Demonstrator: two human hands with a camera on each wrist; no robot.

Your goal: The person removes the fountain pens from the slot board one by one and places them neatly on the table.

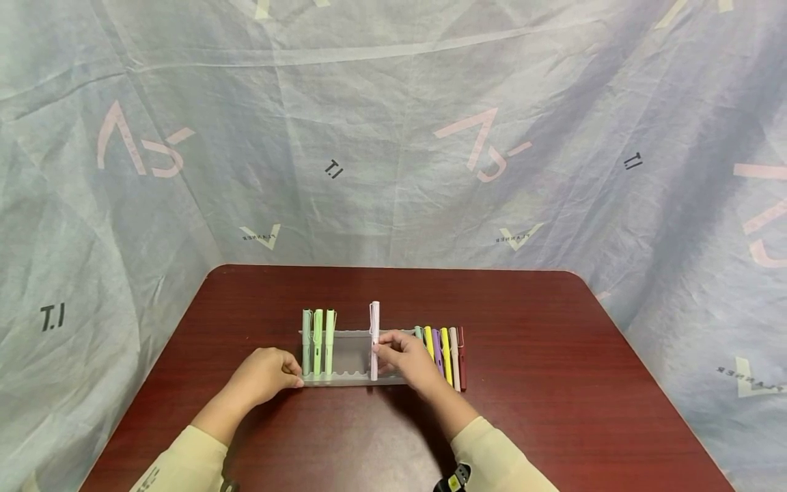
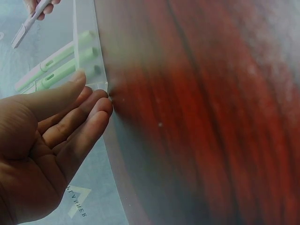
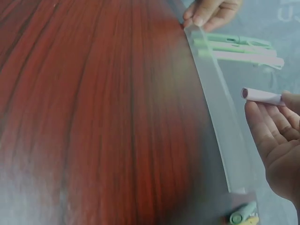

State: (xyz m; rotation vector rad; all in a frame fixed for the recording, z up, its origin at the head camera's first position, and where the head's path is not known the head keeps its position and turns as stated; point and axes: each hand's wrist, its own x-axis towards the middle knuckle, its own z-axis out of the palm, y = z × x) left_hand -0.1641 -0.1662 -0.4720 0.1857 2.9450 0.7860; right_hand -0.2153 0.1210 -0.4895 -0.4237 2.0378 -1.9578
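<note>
A clear plastic pen rack (image 1: 352,380) with notched edges lies across the table. My left hand (image 1: 266,374) pinches its front left corner between thumb and fingertips. Beside that hand, a grey-green pen (image 1: 307,345) and two light green pens (image 1: 318,345) rest in the rack's left notches. My right hand (image 1: 410,361) holds a pale pink pen (image 1: 375,320) between thumb and fingers, over the rack's middle. In the right wrist view, the lower end of this pink pen (image 3: 262,95) shows apart from the rack wall (image 3: 220,117).
To the right of my right hand lies a row of several pens: green, yellow (image 1: 447,355), purple (image 1: 438,345), beige (image 1: 455,362) and dark red (image 1: 462,365). The dark red-brown table (image 1: 553,383) has a grey printed cloth (image 1: 393,137) behind it.
</note>
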